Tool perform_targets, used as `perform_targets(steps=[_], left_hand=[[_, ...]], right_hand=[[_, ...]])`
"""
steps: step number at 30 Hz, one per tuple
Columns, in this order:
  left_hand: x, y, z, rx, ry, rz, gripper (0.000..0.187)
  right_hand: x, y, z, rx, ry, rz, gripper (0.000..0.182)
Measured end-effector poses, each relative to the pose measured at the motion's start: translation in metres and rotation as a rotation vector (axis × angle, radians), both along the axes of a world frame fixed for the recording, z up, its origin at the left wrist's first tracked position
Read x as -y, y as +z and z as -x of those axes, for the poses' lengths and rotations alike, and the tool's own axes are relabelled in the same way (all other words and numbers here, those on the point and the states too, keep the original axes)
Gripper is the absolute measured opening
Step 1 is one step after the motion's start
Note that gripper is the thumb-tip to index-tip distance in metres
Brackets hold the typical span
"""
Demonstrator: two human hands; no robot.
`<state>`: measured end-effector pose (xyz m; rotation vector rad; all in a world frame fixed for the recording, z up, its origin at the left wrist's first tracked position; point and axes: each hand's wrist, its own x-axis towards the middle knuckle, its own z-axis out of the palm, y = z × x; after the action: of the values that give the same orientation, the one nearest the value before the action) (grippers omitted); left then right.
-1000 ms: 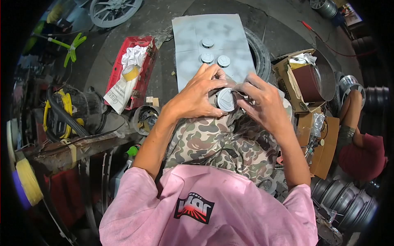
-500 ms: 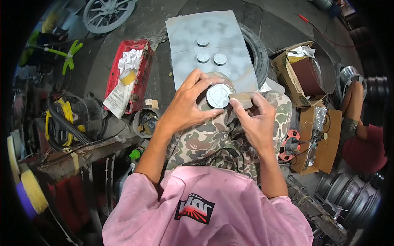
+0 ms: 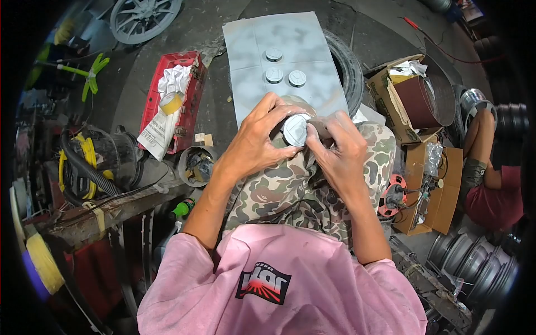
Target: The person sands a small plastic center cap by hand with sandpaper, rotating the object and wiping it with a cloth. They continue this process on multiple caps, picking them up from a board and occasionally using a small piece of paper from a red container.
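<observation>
My left hand (image 3: 252,140) is closed around the rim of a round grey wheel center cap (image 3: 292,132), thumb below and fingers above, over my camouflage-clad lap. Against the cap's right side, my right hand (image 3: 341,146) pinches a small folded piece of sandpaper (image 3: 319,124). The fingers of that hand cover most of the paper. Beyond my hands, three similar center caps (image 3: 273,75) lie on a grey-sprayed cardboard sheet (image 3: 251,100).
A tire (image 3: 349,72) shows under the sheet's right edge. To the left are a red toolbox (image 3: 187,100), a small bucket (image 3: 195,167) and a vacuum (image 3: 109,162). Cardboard boxes (image 3: 441,198) and stacked wheel rims (image 3: 474,262) are at right, near another person (image 3: 494,195).
My right hand has moved up and left, bringing the sandpaper over the cap's right side. The cap is slightly tilted now, and my left hand keeps its hold.
</observation>
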<state>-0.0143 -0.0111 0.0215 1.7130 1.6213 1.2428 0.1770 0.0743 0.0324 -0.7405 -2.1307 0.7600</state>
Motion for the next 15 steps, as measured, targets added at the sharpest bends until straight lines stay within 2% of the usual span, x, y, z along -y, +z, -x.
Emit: perform_targets(steps=[6,13,15], left_hand=[[0.000,-0.002,0.000,-0.004,0.019,0.016,0.070],[-0.001,-0.005,-0.001,0.010,0.013,-0.009,0.073],[-0.001,-0.006,-0.001,0.020,0.020,-0.002,0.072]], right_hand=[[0.001,0.006,-0.008,0.118,-0.030,0.092,0.016],[-0.008,0.010,0.008,0.089,0.001,0.041,0.019],[-0.007,0.010,-0.004,0.179,-0.009,0.065,0.019]])
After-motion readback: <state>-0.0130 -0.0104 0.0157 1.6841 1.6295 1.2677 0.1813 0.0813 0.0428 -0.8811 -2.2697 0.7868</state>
